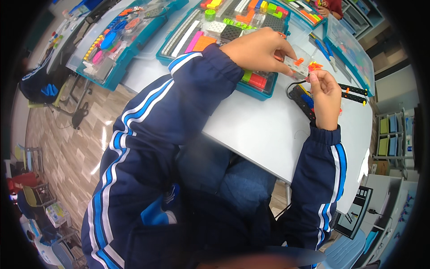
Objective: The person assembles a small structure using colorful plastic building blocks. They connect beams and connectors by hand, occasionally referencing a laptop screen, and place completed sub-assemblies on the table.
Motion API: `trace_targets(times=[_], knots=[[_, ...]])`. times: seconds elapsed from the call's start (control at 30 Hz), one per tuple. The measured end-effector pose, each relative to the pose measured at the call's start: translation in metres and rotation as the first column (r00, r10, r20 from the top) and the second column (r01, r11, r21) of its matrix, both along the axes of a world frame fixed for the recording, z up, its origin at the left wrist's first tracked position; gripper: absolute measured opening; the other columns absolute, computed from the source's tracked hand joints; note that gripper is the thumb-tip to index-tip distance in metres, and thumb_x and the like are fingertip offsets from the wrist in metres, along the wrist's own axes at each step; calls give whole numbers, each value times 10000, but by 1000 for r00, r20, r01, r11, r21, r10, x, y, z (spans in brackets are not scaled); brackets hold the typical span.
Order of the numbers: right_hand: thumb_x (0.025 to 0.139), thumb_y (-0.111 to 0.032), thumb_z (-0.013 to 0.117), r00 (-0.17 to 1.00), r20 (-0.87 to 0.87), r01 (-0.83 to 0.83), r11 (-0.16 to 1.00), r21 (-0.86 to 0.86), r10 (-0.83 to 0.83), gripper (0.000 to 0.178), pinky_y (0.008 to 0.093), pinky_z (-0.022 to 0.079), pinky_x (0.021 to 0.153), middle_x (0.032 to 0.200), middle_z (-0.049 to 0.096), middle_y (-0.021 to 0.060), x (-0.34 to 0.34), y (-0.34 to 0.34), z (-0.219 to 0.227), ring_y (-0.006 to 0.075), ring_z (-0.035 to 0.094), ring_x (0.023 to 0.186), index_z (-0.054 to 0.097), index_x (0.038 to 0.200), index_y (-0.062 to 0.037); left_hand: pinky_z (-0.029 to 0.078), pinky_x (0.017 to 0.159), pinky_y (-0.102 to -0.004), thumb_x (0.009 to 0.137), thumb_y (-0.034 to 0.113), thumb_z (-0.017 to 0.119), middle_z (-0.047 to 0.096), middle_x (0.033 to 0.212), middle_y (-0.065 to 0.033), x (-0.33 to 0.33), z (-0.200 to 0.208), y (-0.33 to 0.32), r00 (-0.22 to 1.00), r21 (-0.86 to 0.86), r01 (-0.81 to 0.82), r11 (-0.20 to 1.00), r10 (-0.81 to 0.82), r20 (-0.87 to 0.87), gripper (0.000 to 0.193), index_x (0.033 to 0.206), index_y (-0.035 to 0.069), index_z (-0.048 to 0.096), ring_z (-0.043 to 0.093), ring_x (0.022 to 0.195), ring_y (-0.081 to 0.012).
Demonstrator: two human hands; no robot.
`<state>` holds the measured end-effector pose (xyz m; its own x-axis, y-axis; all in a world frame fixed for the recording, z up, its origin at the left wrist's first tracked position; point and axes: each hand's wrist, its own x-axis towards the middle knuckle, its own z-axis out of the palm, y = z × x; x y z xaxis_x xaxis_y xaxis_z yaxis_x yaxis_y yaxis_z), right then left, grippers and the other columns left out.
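My left hand (262,50) reaches across the sorted parts box and grips a light grey building block (297,66) between thumb and fingers. An orange connector piece sticks up from the block. My right hand (325,92) pinches a small orange-red piece (315,67) right beside the block's right end; whether the two are joined I cannot tell. Below my right hand lies a black assembly with blue and yellow parts (306,99), partly hidden by that hand, with a black cable (290,87) looping from it. Black perforated beams (354,93) with orange and yellow pins extend to the right.
The teal parts box (262,93) stands on the white table (251,134). A second teal tray (114,77) sits at the left. Blue-handled pliers (326,51) lie beyond my hands near a clear lid (350,58). Another person's hand (323,11) is at the far side.
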<state>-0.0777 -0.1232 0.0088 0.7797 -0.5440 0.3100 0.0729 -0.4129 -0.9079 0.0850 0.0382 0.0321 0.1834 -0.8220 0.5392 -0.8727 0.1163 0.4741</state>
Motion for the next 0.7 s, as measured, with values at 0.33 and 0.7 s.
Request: trace_targets(times=[0.33, 0.7], knots=[[906, -68, 620, 999, 30, 46, 993, -105, -43, 74, 197, 433, 631, 805, 652, 18, 2, -3, -13, 54, 581, 707, 610, 909, 5, 524, 674, -303, 731, 286, 802, 692, 839, -160, -2, -2, -2, 999, 1, 4, 1000, -4, 38, 397, 991, -2, 720, 643, 710, -211], [870, -10, 583, 917, 367, 376, 646, -664, -157, 180, 336, 482, 749, 1053, 579, 138, 2, 41, 4, 260, 596, 883, 602, 1048, -23, 471, 656, -279, 768, 177, 747, 579, 711, -39, -9, 9, 6, 995, -4, 41, 999, -42, -94, 336, 1096, 159, 675, 575, 700, -152]])
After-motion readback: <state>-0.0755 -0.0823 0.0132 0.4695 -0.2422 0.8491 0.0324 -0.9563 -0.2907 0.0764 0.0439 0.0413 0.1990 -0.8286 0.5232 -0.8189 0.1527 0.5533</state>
